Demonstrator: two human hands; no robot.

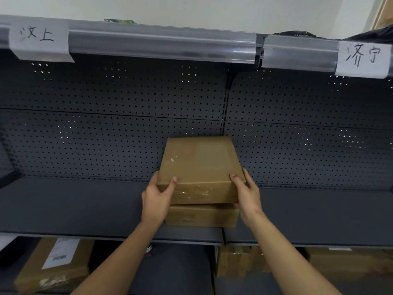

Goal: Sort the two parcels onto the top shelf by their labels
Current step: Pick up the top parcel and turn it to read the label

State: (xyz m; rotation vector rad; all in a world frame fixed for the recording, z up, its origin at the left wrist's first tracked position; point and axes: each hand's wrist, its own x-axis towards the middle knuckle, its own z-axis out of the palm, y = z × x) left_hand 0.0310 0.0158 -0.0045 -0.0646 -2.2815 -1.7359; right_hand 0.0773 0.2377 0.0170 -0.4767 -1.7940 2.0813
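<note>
Dark pegboard shelving [106,145], seemingly pale wall [191,9]

Parcels: top one [200,165] brown cardboard w/ clear tape; lower one [202,216] same brown. Back panel [106,135] dark grey, dotted perforations. Labels [40,39] white, black handwriting.

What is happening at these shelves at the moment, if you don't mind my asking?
A person grips the upper parcel with the left hand and right hand. It lies stacked on a second parcel on the middle shelf. The top shelf carries two handwritten labels; neither parcel is up there yet.
</note>
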